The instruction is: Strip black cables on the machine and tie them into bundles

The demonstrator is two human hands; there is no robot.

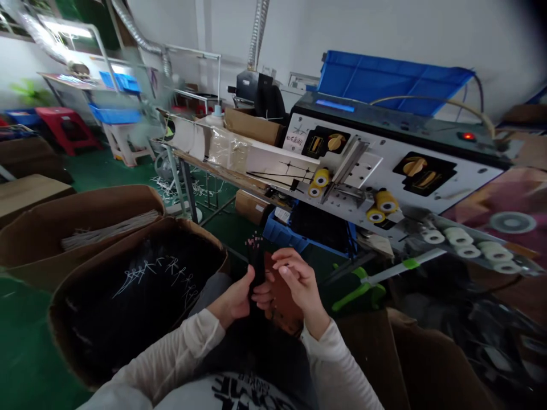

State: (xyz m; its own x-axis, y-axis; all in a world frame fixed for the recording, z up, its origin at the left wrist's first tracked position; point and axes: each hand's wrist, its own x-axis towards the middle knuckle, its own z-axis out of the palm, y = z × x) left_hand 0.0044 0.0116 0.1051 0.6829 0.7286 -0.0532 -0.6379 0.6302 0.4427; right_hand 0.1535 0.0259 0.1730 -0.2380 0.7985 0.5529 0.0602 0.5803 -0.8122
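My left hand (239, 296) is closed around an upright bundle of thin black wires (255, 266), its fingers wrapped behind it. Small pinkish tips fan out at the top of the bundle. To the right of it is my right hand (302, 280), raised, with the fingers curled and the thumb against them; whatever they pinch is too small to name. Beyond and under the right hand stands a reddish-brown flat surface (284, 302). By my left forearm sits a cardboard box (62, 319) filled with black bundles (141, 307) bound with white ties.
Ahead is a bench-mounted machine (380, 148) with yellow rollers (321, 177) and black wires at its left. A blue bin (393, 80) rests on top. Under the bench stands a blue crate (284, 230). White rolls (464, 242) and a green-clipped bar (401, 267) lie right.
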